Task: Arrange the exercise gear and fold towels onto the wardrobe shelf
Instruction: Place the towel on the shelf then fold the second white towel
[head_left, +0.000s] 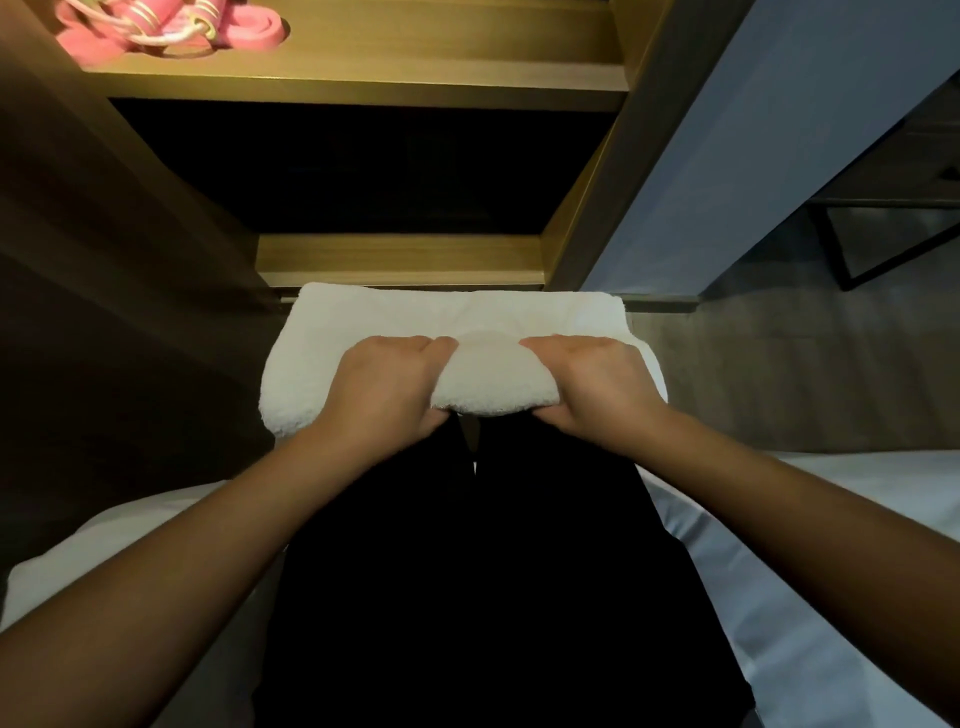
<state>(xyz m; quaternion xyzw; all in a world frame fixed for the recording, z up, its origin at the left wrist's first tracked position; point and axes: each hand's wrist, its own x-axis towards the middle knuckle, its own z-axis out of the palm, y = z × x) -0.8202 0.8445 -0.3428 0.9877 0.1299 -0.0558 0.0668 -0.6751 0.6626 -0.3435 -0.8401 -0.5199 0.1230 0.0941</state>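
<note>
The left hand (387, 387) and right hand (597, 384) are both clamped on the near fold of the folded white towel (467, 317), close together. They hold it before the open wardrobe, below the shelf (363, 78) where the pink exercise gear (156, 26) lies. With only the near middle gripped, the far layers and outer ends could sag and unfold on the lift, or snag the shelf's front edge.

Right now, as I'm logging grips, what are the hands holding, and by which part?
The folded white towel, gripped at its near edge by the left hand and right hand, side by side.
</note>
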